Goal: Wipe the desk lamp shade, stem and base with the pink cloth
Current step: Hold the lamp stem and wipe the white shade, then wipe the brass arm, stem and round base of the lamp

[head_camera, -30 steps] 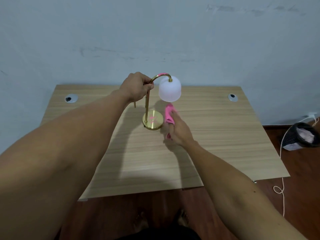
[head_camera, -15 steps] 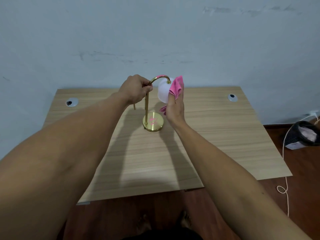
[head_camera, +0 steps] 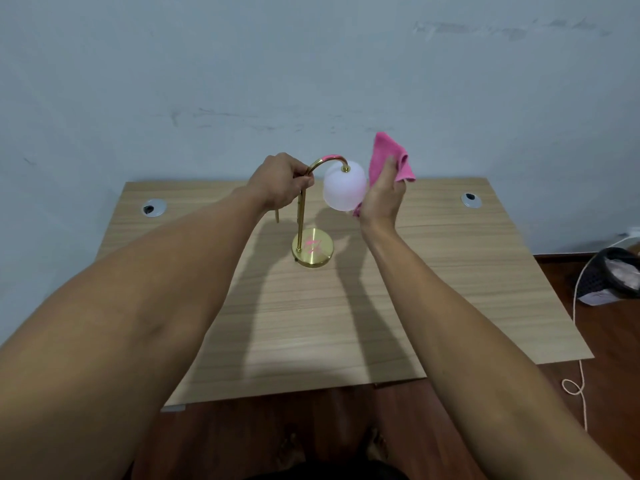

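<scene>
The desk lamp is seen standing upright near the middle of the frame, on the far half of the wooden bench (head_camera: 450,289). Its frosted white shade (head_camera: 344,188) hangs from a curved gold stem (head_camera: 300,216), and the round gold base (head_camera: 313,251) rests flat on the bench. The pink cloth (head_camera: 388,161) is pressed against the right side of the shade, its upper part standing up above the shade against the wall. The cloth is held by the right hand (head_camera: 382,199), whose grip is mostly open: the palm and fingers are laid flat along the cloth, with the thumb across it. The left hand (head_camera: 280,181) is closed in a fist around the upper stem, just below the bend. Two round cable grommets (head_camera: 154,207) are set in the bench's far corners. A dark basket (head_camera: 613,275) and a pale cord (head_camera: 578,341) lie on the floor at the right edge.
</scene>
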Demonstrator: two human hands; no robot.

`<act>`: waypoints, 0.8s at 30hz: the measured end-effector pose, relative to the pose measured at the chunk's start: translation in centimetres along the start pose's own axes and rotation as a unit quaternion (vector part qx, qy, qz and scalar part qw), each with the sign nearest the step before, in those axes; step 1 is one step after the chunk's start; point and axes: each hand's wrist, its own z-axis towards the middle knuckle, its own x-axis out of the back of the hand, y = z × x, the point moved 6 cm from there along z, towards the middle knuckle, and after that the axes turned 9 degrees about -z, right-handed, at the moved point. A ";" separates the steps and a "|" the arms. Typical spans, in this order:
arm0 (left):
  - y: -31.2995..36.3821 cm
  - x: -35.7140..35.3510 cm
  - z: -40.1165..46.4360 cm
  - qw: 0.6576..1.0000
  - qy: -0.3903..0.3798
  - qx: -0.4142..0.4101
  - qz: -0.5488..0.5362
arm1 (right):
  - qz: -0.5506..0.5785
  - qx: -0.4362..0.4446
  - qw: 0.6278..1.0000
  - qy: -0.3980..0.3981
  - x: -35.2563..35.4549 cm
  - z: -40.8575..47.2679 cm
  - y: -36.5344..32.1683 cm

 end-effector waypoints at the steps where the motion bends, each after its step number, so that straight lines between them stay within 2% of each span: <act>1: 0.0 0.0 0.1 1.000 0.000 0.000 0.002 | -0.017 0.007 0.999 -0.033 -1.0 -0.1 -0.5; 4: 0.1 0.1 0.1 1.000 -0.001 -0.006 0.006 | -0.087 0.016 0.986 -0.144 -4.0 -1.1 -1.0; 6: 0.0 0.1 0.2 1.000 0.000 -0.010 0.003 | -0.147 0.036 0.973 -0.175 -5.3 -1.7 -0.5; 9: -0.3 0.1 0.4 1.000 0.000 -0.015 -0.001 | -0.220 0.141 0.946 -0.195 -6.0 -2.6 0.4; 12: -0.3 0.0 0.4 1.000 -0.002 -0.018 -0.003 | -0.232 0.209 0.929 -0.199 -5.6 -2.6 0.6; 17: -0.4 0.0 0.4 1.000 0.004 -0.015 -0.009 | -0.188 0.182 0.949 -0.177 -5.6 -3.0 -0.6; 21: -0.7 0.0 0.6 1.000 -0.004 -0.016 -0.011 | -0.237 0.256 0.919 -0.185 -5.6 -3.8 -0.3; 24: -0.6 0.0 0.3 1.000 0.008 -0.005 -0.018 | -0.228 0.194 0.942 -0.153 -5.1 -2.8 -0.6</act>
